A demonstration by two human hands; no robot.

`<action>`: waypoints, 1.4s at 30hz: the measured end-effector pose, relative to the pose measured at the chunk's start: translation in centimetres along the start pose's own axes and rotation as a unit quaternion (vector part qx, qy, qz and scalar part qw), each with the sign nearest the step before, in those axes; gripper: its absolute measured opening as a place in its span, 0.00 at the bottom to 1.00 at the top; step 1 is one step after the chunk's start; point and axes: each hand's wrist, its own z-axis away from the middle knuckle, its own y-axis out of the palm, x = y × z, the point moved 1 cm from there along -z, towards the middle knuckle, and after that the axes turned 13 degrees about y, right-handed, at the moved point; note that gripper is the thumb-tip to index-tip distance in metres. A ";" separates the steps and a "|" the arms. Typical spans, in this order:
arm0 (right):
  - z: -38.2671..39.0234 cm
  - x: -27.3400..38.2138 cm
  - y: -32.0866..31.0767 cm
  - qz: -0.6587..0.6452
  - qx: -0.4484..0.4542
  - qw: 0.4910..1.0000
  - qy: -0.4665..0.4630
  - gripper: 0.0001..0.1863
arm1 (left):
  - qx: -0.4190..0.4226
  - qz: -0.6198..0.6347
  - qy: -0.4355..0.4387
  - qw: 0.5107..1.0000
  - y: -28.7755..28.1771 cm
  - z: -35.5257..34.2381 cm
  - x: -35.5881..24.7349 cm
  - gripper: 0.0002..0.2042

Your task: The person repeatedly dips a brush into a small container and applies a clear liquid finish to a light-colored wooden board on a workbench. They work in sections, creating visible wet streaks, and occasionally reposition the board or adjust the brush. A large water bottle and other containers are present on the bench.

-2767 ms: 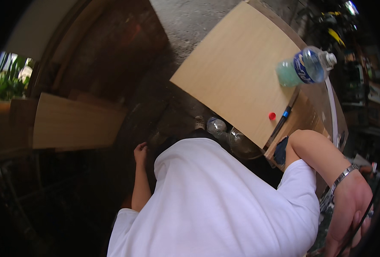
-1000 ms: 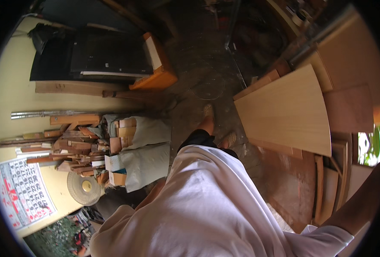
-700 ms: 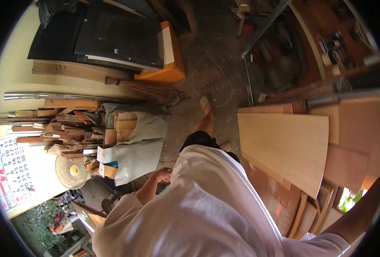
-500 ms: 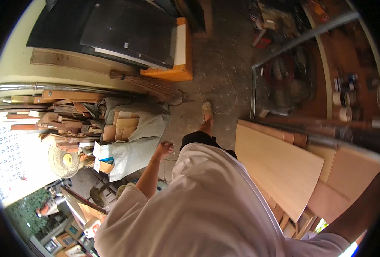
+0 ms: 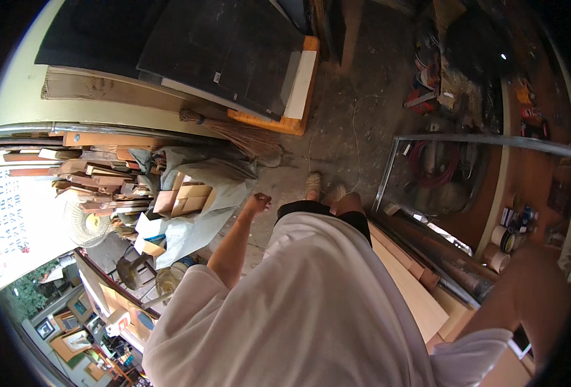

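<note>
My left hand [image 5: 258, 204] hangs beside my shorts, fingers loosely curled, with nothing visible in it. The nearest thing to it is a grey plastic sheet [image 5: 231, 175], draped beside a pile of wood pieces [image 5: 98, 184]; the hand is apart from both. My right arm [image 5: 524, 290] is raised and bent at the right edge, and its hand is out of view. Below that arm, pale plywood boards [image 5: 421, 300] lean close to my right side. A metal-framed panel [image 5: 472, 138] stands just beyond them.
Ahead on the left, dark panels [image 5: 221, 58] rest on an orange-edged cabinet [image 5: 308, 84], with a stick broom [image 5: 234, 137] beside it. A thin cord [image 5: 358, 129] lies on the concrete floor. At left are a fan [image 5: 86, 224] and a stool [image 5: 134, 271]; tape rolls [image 5: 503, 240] sit at right.
I have stepped forward and my view has turned. The plywood has slid down and partly behind my body, and the metal-framed panel is nearer. My right arm has bent more.
</note>
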 end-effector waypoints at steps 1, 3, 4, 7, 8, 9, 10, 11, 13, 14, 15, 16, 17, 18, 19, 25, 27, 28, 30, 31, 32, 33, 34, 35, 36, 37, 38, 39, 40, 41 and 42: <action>0.6 -1.0 0.6 -0.001 0.001 1.000 0.006 0.20 | -0.014 0.008 -0.021 1.000 -0.2 -0.3 0.4 0.15; 1.7 -2.6 1.3 -0.001 -0.001 1.000 0.016 0.20 | -0.036 0.008 -0.071 0.997 -0.2 -1.1 1.0 0.15; 2.5 -3.6 1.4 0.006 0.001 0.999 0.032 0.20 | -0.041 0.038 -0.069 0.996 0.0 -1.6 1.1 0.14; 7.3 -6.9 1.5 0.036 0.015 0.983 0.177 0.20 | -0.051 0.056 -0.105 0.992 0.8 -2.4 1.5 0.12; 10.2 -7.6 1.9 0.053 0.025 0.965 0.257 0.20 | -0.049 0.072 -0.098 0.991 1.0 -2.7 1.5 0.12; 13.6 -8.1 2.5 0.070 0.036 0.926 0.369 0.20 | -0.051 0.072 -0.119 0.989 1.4 -3.1 1.5 0.11; 17.6 -8.3 3.4 0.078 0.079 0.837 0.535 0.20 | -0.052 0.088 -0.108 0.989 1.9 -3.3 1.3 0.11; 22.0 -8.1 4.6 0.114 0.174 0.730 0.651 0.20 | -0.060 0.091 -0.115 0.987 2.3 -3.5 1.1 0.10; 30.5 -6.7 7.1 -0.046 0.245 0.489 0.836 0.22 | -0.053 0.076 -0.089 0.992 3.2 -3.7 0.0 0.10; 34.4 -5.7 8.1 -0.127 0.213 0.382 0.890 0.24 | -0.038 0.059 -0.055 0.996 3.8 -3.7 -0.9 0.09; 37.6 -5.2 8.3 -0.127 0.289 0.344 0.885 0.26 | -0.028 0.007 -0.071 0.997 4.7 -4.5 -2.3 0.09; 40.4 -4.4 8.6 -0.127 0.288 0.335 0.888 0.25 | -0.035 0.029 -0.043 0.998 5.6 -5.2 -4.0 0.09; 42.7 -4.0 8.3 -0.130 0.308 0.336 0.880 0.24 | -0.048 0.014 -0.065 0.997 6.8 -5.2 -5.9 0.09; 44.6 -3.9 7.6 -0.138 0.330 0.319 0.878 0.23 | -0.060 -0.003 -0.084 0.995 7.8 -5.6 -8.0 0.09; 46.1 -4.2 6.8 -0.145 0.351 0.303 0.874 0.22 | -0.077 -0.003 -0.100 0.992 8.6 -6.8 -10.6 0.10; 52.0 -12.4 4.1 -0.153 0.403 0.273 0.860 0.18 | -0.080 -0.004 0.045 0.996 12.0 -15.9 -24.7 0.10; 53.2 -16.5 4.3 -0.125 0.420 0.294 0.849 0.17 | -0.131 0.035 0.102 0.986 12.8 -19.3 -28.6 0.09; 53.7 -18.4 4.6 -0.108 0.423 0.315 0.843 0.16 | -0.135 0.038 0.136 0.981 13.0 -20.5 -30.3 0.09; 54.6 -21.8 5.7 -0.094 0.423 0.347 0.832 0.16 | -0.142 0.042 0.201 0.968 12.9 -22.6 -33.4 0.09; 55.1 -23.4 6.2 -0.095 0.421 0.360 0.827 0.16 | -0.131 -0.057 0.166 0.976 12.9 -23.4 -34.5 0.10; 55.5 -24.8 6.7 -0.091 0.427 0.364 0.823 0.15 | -0.131 -0.040 0.167 0.976 13.2 -24.4 -35.7 0.10; 55.9 -26.1 7.3 -0.103 0.407 0.364 0.831 0.15 | -0.132 -0.030 0.170 0.976 13.4 -25.4 -36.7 0.10; 56.3 -27.2 8.1 -0.110 0.397 0.356 0.839 0.16 | -0.134 -0.019 0.173 0.976 13.7 -26.4 -37.6 0.10; 56.9 -28.3 8.9 -0.119 0.388 0.336 0.850 0.16 | -0.146 -0.008 0.174 0.974 14.2 -27.4 -38.3 0.09; 57.3 -29.4 9.7 -0.118 0.397 0.354 0.839 0.16 | -0.140 0.014 0.175 0.975 14.5 -28.6 -39.0 0.09; 57.6 -30.2 10.5 -0.120 0.407 0.359 0.831 0.16 | -0.132 0.038 0.159 0.978 14.8 -29.8 -39.5 0.08; 57.9 -31.1 11.3 -0.131 0.412 0.358 0.828 0.16 | -0.124 0.044 0.117 0.984 14.9 -31.3 -40.1 0.08; 58.3 -32.1 12.1 -0.106 0.460 0.358 0.805 0.15 | -0.126 0.012 0.130 0.983 15.3 -32.6 -40.9 0.08; 58.4 -33.1 12.9 -0.115 0.467 0.366 0.797 0.15 | -0.122 0.015 0.125 0.984 15.8 -34.2 -42.0 0.07; 58.6 -34.1 13.7 -0.126 0.478 0.363 0.790 0.15 | -0.116 0.056 0.160 0.979 16.1 -35.9 -43.3 0.07; 58.8 -35.2 14.4 -0.131 0.503 0.330 0.788 0.15 | -0.107 0.080 0.122 0.984 16.4 -37.1 -44.2 0.07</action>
